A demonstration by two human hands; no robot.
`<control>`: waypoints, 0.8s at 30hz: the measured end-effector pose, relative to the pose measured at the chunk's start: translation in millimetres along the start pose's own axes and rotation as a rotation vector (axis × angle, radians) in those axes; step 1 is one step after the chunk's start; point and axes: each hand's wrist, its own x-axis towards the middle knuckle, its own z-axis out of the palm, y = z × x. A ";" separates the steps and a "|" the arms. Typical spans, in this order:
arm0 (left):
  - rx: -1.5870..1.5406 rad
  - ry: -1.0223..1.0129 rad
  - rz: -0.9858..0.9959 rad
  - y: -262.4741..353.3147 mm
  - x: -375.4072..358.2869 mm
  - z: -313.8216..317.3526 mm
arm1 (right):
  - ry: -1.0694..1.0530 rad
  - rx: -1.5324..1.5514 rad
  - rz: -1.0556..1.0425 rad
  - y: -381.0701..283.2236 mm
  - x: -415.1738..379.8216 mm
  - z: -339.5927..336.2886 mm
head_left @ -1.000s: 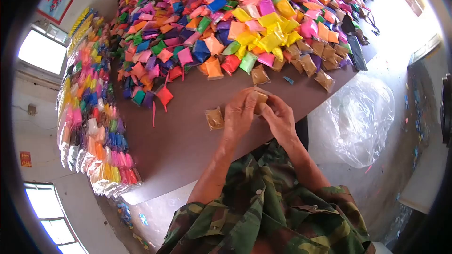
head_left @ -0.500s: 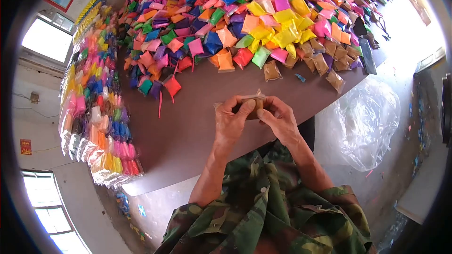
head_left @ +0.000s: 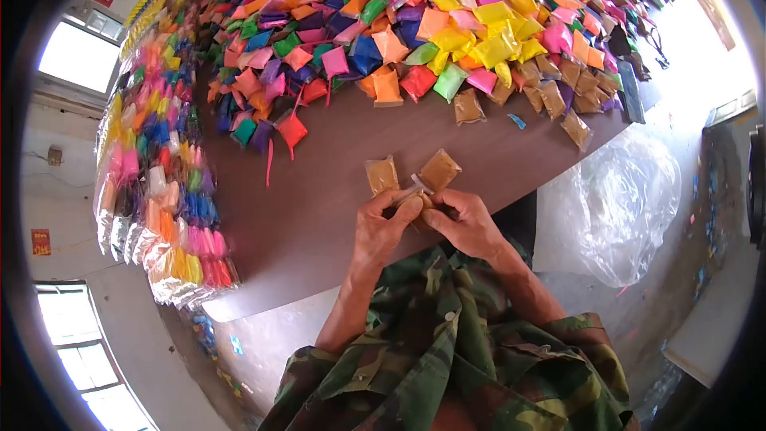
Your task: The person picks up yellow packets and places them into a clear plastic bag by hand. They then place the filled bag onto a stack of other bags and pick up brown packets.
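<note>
My left hand (head_left: 380, 225) and my right hand (head_left: 469, 225) meet over the near side of the table, thumbs almost tip to tip. Both are closed on a small brown packet (head_left: 420, 224), mostly covered by the fingers; its pale clear edge pokes up between them. Just beyond my left fingers lies one flat brown packet (head_left: 381, 175) in clear film. Another brown packet (head_left: 440, 169) sits tilted beyond my right fingers.
A large heap of coloured packets (head_left: 383, 48) covers the far part of the brown table (head_left: 279, 231). Bundled rows of coloured packets (head_left: 163, 191) line the left edge. A clear plastic bag (head_left: 626, 207) lies at the right, beside the table.
My hands have drawn slightly nearer to me, thumbs closer together. Two brown packets now show clearly beyond the fingers. The whole view has shifted a little.
</note>
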 end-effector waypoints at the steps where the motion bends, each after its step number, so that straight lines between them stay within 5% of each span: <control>1: 0.013 0.009 0.037 -2.3 -0.3 -2.0 | 0.006 -0.043 -0.009 -3.5 0.6 1.9; 24: 0.034 0.038 0.026 -3.1 -9.9 -18.1 | -0.044 -0.209 -0.047 -15.7 3.1 18.9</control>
